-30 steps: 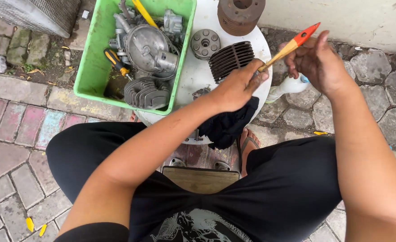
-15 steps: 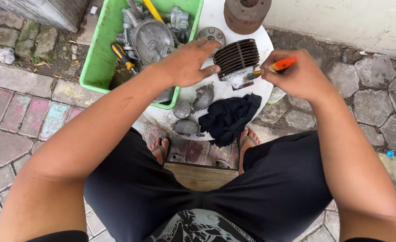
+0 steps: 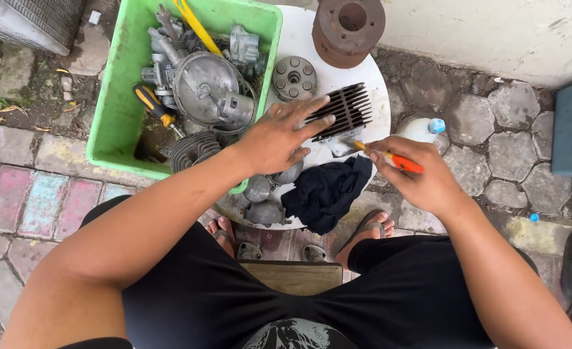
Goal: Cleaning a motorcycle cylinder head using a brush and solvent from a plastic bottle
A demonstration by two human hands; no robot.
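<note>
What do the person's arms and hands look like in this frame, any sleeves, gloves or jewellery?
Both forearms are bare to the frame edge, with no sleeves showing. The left hand and right hand wear no gloves, and no rings, watch or wristbands are visible. Lower down, the person wears black shorts.

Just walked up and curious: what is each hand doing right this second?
Left hand: open, fingers spread, resting on the black finned engine part.
Right hand: closed, holding an orange-handled brush.
</note>
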